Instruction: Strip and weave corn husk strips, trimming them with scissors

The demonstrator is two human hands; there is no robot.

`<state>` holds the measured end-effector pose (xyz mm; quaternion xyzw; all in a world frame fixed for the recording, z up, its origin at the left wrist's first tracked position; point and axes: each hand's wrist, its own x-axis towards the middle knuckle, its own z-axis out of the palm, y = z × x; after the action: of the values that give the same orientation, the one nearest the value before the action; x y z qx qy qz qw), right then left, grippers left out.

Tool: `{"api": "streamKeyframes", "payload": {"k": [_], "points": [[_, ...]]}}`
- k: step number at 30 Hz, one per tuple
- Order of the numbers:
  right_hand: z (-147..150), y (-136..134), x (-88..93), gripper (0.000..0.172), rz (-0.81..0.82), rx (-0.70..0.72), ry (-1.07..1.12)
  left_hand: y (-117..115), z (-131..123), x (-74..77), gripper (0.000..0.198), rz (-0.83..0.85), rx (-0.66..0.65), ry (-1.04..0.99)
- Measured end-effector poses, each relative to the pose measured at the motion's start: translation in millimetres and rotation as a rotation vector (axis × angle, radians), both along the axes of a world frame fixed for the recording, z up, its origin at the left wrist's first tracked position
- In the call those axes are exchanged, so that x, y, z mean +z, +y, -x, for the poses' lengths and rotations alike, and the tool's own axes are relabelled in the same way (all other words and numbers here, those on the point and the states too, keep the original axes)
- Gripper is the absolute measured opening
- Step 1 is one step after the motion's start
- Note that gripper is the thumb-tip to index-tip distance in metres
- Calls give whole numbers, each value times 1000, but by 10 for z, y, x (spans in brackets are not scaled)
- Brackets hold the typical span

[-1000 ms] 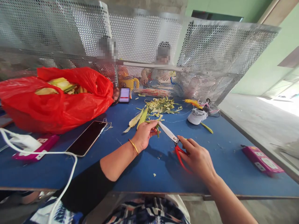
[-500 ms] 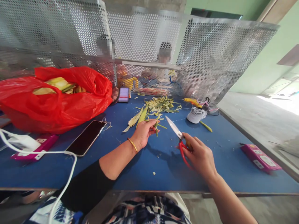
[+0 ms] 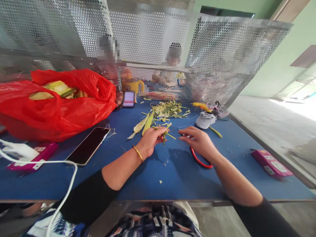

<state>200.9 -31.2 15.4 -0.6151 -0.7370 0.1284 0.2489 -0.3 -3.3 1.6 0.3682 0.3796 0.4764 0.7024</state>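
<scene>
My left hand (image 3: pixel 150 142) pinches a few thin green leaf strips (image 3: pixel 166 133) just above the blue table (image 3: pixel 153 179); a gold bangle is on its wrist. My right hand (image 3: pixel 200 141) lies low over the table with its fingers stretched toward the strips. Under it rest the scissors (image 3: pixel 200 161); only their red handle loop shows, the blades are hidden by the hand. A pile of cut yellow-green leaf scraps (image 3: pixel 170 110) lies beyond both hands.
A red plastic bag (image 3: pixel 74 112) of leaves fills the left. A dark phone (image 3: pixel 87 145), white cable (image 3: pixel 64 164) and pink box (image 3: pixel 32 160) lie front left. White thread spool (image 3: pixel 204 120) and another pink box (image 3: pixel 270 163) sit right. People sit behind the perforated metal screen (image 3: pixel 222 59).
My right hand held the scissors up with the blades toward the strips; now the scissors lie on the table and the hand is stretched flat over them. My left hand has stayed put.
</scene>
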Motion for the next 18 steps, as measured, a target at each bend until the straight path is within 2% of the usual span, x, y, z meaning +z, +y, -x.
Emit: {"api": "streamKeyframes", "payload": {"k": [3, 6, 9, 13, 18], "points": [[282, 236, -114, 24, 245, 102, 604, 19, -2, -12, 9, -22, 8, 24], [461, 338, -240, 34, 392, 150, 879, 41, -2, -20, 9, -18, 21, 61], [505, 303, -308, 36, 372, 134, 973, 49, -11, -31, 9, 2, 21, 73], [454, 224, -308, 36, 270, 89, 950, 44, -25, -68, 9, -7, -12, 109], [342, 212, -276, 36, 358, 114, 956, 68, -22, -119, 10, -59, 22, 156]]}}
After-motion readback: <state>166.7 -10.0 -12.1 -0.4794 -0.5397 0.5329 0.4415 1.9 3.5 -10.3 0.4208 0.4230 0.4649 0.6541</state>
